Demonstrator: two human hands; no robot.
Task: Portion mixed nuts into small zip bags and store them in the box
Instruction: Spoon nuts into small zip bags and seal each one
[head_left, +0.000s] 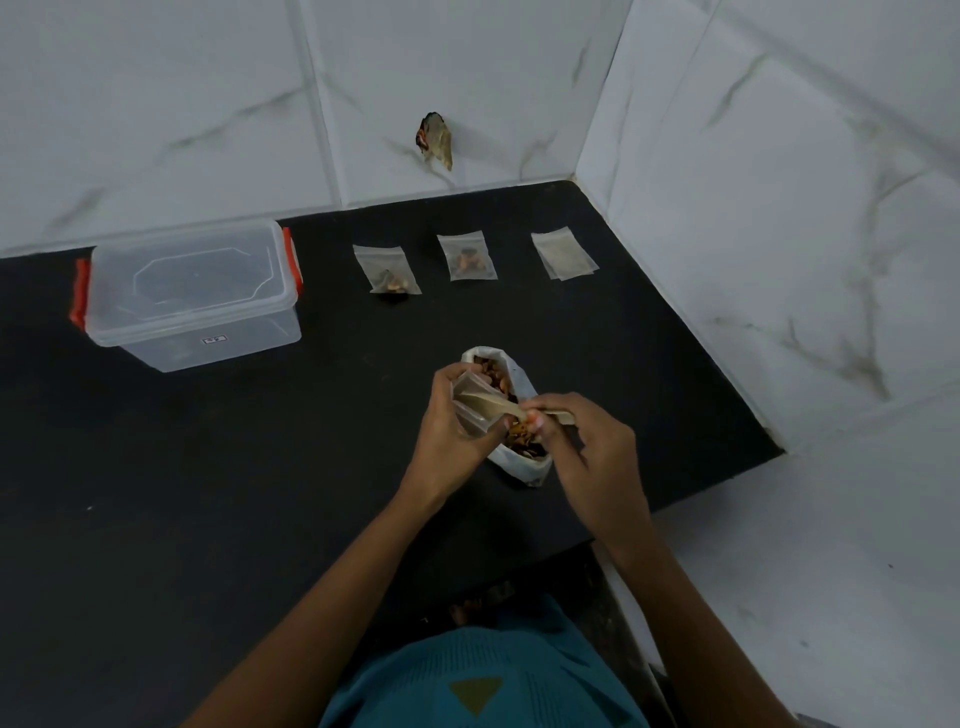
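Note:
A white bag of mixed nuts (524, 387) stands open on the black counter. Just over it, my left hand (449, 431) grips a small clear zip bag (470, 410) with its mouth held apart. My right hand (587, 441) pinches a pale wooden spoon (493, 404) whose bowl reaches into that zip bag. At the back lie two small zip bags with nuts inside (390, 270) (467, 257) and a stack of flat unfilled zip bags (563, 253). A clear plastic box (192, 299) with red clips and its lid on sits at the left.
The black counter (208, 467) ends at a tiled wall behind and a tiled corner wall (779, 260) on the right. Its right edge runs diagonally past the nut bag. A dark scrap (434, 139) sticks to the back wall.

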